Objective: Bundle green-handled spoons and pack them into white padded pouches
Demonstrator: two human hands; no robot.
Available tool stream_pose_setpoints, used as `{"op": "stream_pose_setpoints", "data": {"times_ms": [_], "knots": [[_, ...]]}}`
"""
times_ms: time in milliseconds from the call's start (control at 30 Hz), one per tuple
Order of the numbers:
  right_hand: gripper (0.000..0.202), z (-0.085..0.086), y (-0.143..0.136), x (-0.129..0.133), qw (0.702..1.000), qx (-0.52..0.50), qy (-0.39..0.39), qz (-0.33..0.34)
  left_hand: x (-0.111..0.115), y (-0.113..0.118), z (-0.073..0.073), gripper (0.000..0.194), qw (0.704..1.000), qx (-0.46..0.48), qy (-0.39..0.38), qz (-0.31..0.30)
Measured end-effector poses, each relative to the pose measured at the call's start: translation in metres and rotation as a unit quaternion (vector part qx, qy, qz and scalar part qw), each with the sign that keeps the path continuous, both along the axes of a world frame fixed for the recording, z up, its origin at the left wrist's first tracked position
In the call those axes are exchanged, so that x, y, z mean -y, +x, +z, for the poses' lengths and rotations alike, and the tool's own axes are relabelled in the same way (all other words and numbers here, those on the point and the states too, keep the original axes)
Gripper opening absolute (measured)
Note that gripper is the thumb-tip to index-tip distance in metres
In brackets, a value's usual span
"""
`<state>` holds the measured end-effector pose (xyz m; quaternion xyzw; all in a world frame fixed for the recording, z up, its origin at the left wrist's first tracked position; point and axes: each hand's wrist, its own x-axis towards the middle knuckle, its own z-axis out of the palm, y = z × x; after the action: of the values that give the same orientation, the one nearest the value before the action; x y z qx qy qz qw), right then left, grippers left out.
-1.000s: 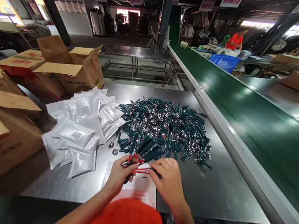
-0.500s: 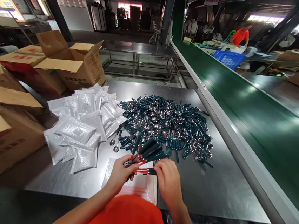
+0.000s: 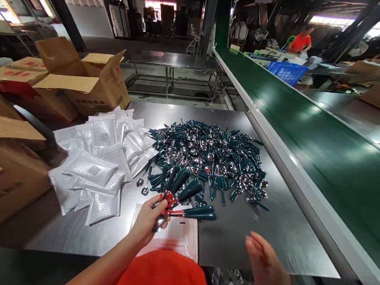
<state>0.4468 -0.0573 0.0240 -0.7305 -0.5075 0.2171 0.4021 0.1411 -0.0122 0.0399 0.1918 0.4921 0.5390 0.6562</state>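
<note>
Over a steel table [image 3: 261,239], the left hand [image 3: 149,219] is closed around a fan of spoons [image 3: 180,191], gripping them near their bowls so the dark green handles spread up and to the right of the fist, with red bands showing just above the fingers. Two of the handles stick out almost level to the right of the hand. Directly under this hand lies a white pouch [image 3: 180,240], flat on the table at its near edge.

The right hand [image 3: 267,268] is well to the right of the left one and nearer the person, held open with fingers loosely spread and holding nothing; it is not touching the spoons. Whether it rests on the table I cannot tell.

Just beyond the left hand, a large pile [image 3: 212,156] of the same green-handled spoons covers the middle of the table. A couple of loose spoons lie just left of the fan. To the left of the hand and slightly farther out is a heap of white pouches [image 3: 97,165], touching the pile's left edge. Farther left stand open cardboard boxes [image 3: 88,83].

Right of the right hand, past the table's edge, a green conveyor belt [image 3: 327,146] runs away into the distance. Far down the belt, a person in an orange shirt [image 3: 299,41] is beside a blue crate [image 3: 287,71].
</note>
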Motion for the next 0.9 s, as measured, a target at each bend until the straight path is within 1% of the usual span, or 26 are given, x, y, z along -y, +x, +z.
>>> {"op": "stream_pose_setpoints", "data": {"times_ms": [67,100,133,200,233,300,400,467,533,600,667,700,767,800,900], "knots": [[0.042,0.015,-0.044,-0.015,0.988,-0.13,0.023,0.075,0.002,0.004,0.0,0.047,1.0,-0.007,0.001,-0.023],[0.043,0.023,-0.064,-0.024,0.979,-0.168,0.047,0.108,0.003,0.005,0.0,0.048,0.999,-0.012,0.004,-0.035],[0.042,0.031,-0.082,-0.032,0.973,-0.175,0.074,0.132,0.005,0.006,-0.001,0.048,0.999,-0.018,0.004,-0.045],[0.028,0.044,-0.109,-0.041,0.972,-0.149,0.096,0.155,0.008,0.005,-0.001,0.048,0.998,-0.025,0.002,-0.052],[0.021,0.048,-0.117,-0.042,0.975,-0.12,0.109,0.154,0.01,0.004,-0.001,0.048,0.998,-0.027,0.0,-0.049],[0.015,0.05,-0.127,-0.038,0.976,-0.062,0.151,0.143,0.011,0.001,-0.003,0.048,0.999,-0.026,-0.002,-0.032],[0.01,0.045,-0.133,-0.026,0.964,-0.007,0.228,0.14,0.011,-0.001,-0.006,0.048,1.0,-0.015,-0.008,-0.02],[0.013,0.042,-0.133,-0.024,0.959,-0.009,0.249,0.136,0.011,-0.001,-0.007,0.048,1.0,-0.001,-0.009,-0.026],[0.02,0.041,-0.131,-0.03,0.964,-0.052,0.227,0.126,0.012,0.0,-0.007,0.049,0.999,0.005,-0.005,-0.032],[0.032,0.043,-0.125,-0.039,0.967,-0.113,0.173,0.147,0.012,0.001,-0.005,0.049,0.999,-0.004,0.001,-0.044],[0.042,0.047,-0.118,-0.048,0.959,-0.143,0.118,0.213,0.013,0.001,-0.003,0.048,0.998,-0.02,0.004,-0.065],[0.043,0.049,-0.114,-0.052,0.951,-0.141,0.103,0.254,0.013,0.001,-0.003,0.047,0.997,-0.025,0.005,-0.074],[0.037,0.052,-0.11,-0.055,0.938,-0.123,0.095,0.311,0.014,0.001,-0.004,0.048,0.997,-0.028,0.006,-0.078],[0.032,0.052,-0.11,-0.055,0.935,-0.113,0.1,0.32,0.015,0.001,-0.005,0.049,0.997,-0.029,0.006,-0.074],[0.015,0.049,-0.112,-0.053,0.943,-0.107,0.118,0.291,0.016,0.001,-0.007,0.051,0.997,-0.033,0.003,-0.064]]}}
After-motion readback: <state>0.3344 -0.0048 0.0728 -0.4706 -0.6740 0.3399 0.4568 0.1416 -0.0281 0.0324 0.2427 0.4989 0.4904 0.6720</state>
